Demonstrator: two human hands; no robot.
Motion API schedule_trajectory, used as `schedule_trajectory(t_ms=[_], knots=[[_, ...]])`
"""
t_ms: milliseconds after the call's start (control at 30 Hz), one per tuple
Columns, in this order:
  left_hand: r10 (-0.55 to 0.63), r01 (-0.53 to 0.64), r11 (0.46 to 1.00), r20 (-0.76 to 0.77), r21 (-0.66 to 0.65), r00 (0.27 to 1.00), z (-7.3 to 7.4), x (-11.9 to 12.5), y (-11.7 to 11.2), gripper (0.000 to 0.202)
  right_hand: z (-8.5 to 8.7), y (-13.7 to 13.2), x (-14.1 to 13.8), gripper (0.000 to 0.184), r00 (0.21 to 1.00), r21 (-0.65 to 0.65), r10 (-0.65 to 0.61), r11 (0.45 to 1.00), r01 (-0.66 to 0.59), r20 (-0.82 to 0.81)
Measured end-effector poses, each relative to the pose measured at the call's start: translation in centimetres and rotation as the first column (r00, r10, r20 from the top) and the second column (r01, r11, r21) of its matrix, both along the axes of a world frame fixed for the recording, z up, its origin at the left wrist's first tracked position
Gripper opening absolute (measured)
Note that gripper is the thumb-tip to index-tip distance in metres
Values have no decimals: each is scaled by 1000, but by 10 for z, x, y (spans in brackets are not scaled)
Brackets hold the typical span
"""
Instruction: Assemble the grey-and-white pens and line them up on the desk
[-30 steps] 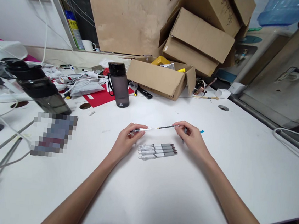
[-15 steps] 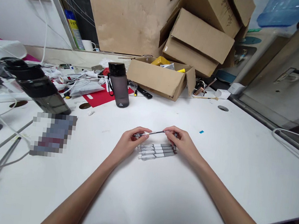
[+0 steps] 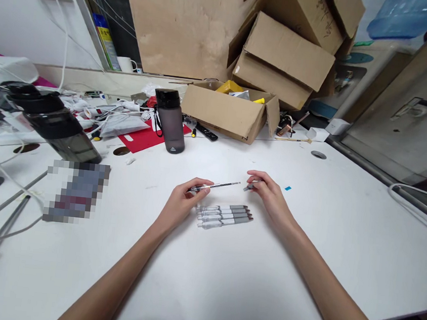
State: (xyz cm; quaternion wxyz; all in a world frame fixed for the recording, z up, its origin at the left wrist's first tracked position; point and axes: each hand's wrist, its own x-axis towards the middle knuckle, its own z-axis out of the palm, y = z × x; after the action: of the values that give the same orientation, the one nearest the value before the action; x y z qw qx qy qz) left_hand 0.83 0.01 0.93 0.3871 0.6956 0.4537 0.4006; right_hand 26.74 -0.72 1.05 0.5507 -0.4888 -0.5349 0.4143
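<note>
My left hand is closed in a pinch on a slim pen refill, whose far end points right and slightly up. Around the refill's near end, between the fingers, is what looks like a clear pen barrel, partly hidden. To the right, my right hand has its fingers curled round a short grey pen barrel piece, apart from the refill. Below both hands, several click pens with clear fronts, white middles and grey ends lie side by side on the white table.
A dark water bottle stands behind my left hand, and another bottle is at left by a blurred-out object. An open cardboard box sits at the back. A small blue scrap lies right of my right hand.
My right hand has let go of the refill's far end and moved right and slightly up, carrying the grey barrel piece. My left hand has shifted slightly left, still holding the refill.
</note>
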Motion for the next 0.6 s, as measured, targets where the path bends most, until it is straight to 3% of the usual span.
schedule_trajectory(t_ms=[167, 600], knots=[[7, -7, 1000, 10, 8, 1000, 0, 0, 0, 32, 1, 1, 0, 24, 998, 73, -62, 995, 61, 8], [-6, 6, 1000, 3, -1, 1000, -2, 1, 1, 33, 9, -4, -6, 21, 998, 54, -56, 997, 55, 25]])
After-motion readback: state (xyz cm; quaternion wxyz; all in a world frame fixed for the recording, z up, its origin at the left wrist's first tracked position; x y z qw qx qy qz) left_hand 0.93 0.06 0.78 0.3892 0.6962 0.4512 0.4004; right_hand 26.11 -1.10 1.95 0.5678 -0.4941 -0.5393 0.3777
